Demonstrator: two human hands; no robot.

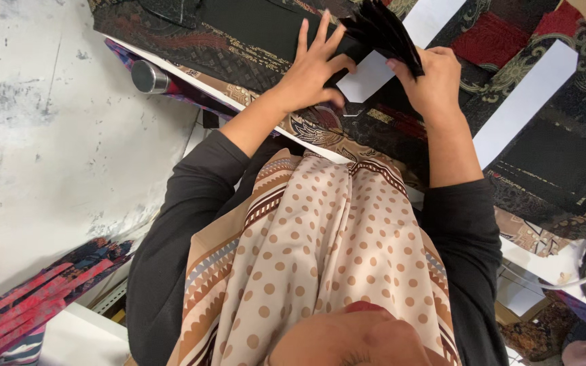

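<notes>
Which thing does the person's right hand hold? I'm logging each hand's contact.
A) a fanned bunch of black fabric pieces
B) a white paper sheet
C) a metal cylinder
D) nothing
A: the right hand pinches a fanned bunch of black fabric pieces, while the left hand lies flat with spread fingers on the dark patterned fabric.

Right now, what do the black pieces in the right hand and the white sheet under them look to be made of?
Black pieces: thin matte fabric, probably; they fan and flop in the right hand. White sheet: stiff, smooth paper or card, with crisp straight edges. The left hand presses flat beside it.
</notes>
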